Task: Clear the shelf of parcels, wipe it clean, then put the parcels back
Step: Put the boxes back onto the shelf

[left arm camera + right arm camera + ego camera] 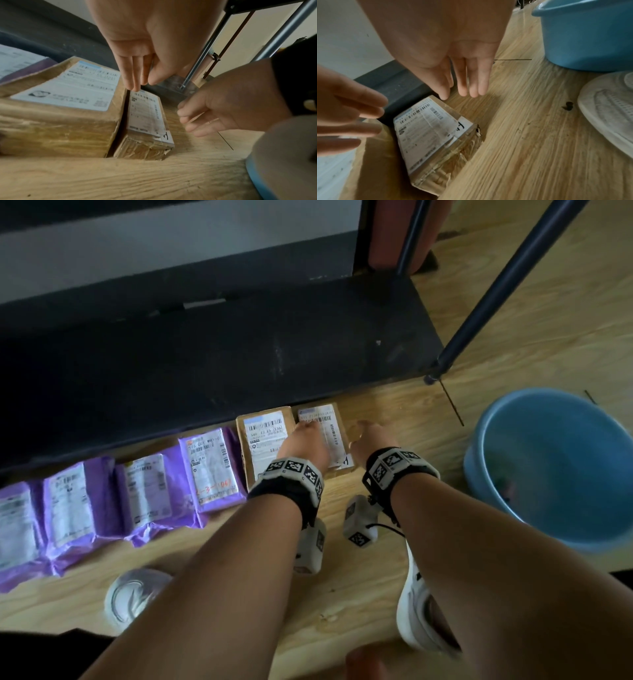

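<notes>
With your left hand (306, 441) and right hand (371, 436) both open over the small box (435, 134) on the floor beside the bare shelf (205, 361), grip its two long sides squarely.

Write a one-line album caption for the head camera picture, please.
Both hands, left hand and right hand, reach over a small cardboard parcel on the floor beside the dark shelf.

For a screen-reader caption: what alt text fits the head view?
Both hands reach down to a narrow cardboard parcel on the wooden floor, the left hand over it, the right hand beside it. A larger box and purple mailers line the black shelf; a blue basin stands right.
</notes>
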Demonstrator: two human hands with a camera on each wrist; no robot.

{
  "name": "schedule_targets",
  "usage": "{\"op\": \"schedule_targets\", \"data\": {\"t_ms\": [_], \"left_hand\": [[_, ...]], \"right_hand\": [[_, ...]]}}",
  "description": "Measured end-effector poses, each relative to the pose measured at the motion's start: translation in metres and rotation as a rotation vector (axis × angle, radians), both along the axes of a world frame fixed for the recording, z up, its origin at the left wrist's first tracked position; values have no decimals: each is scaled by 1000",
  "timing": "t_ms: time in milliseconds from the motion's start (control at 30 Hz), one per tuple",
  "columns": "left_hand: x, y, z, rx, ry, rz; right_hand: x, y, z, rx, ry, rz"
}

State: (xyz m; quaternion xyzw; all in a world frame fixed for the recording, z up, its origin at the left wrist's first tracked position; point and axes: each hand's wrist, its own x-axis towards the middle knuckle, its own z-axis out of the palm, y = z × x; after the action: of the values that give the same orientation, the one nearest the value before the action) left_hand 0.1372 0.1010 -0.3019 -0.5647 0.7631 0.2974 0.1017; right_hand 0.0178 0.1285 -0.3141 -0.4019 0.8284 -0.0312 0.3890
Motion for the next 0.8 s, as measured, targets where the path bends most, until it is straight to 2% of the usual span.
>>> {"op": "schedule_targets", "data": {"t_ms": [233,400,667,800], "left_hand": [[-11,-1,-28,91,-89,42],[-21,0,-33,160,-148,74],[-26,-10,-48,280,-11,383],[-25,-9,-44,279,-28,352]], "right_hand": [[-7,-2,-12,39,-44,19],[-6,-4,-23,90,-47,42],[-6,1,-37,155,-21,111],[-10,6,-36,167,-25,57]]}}
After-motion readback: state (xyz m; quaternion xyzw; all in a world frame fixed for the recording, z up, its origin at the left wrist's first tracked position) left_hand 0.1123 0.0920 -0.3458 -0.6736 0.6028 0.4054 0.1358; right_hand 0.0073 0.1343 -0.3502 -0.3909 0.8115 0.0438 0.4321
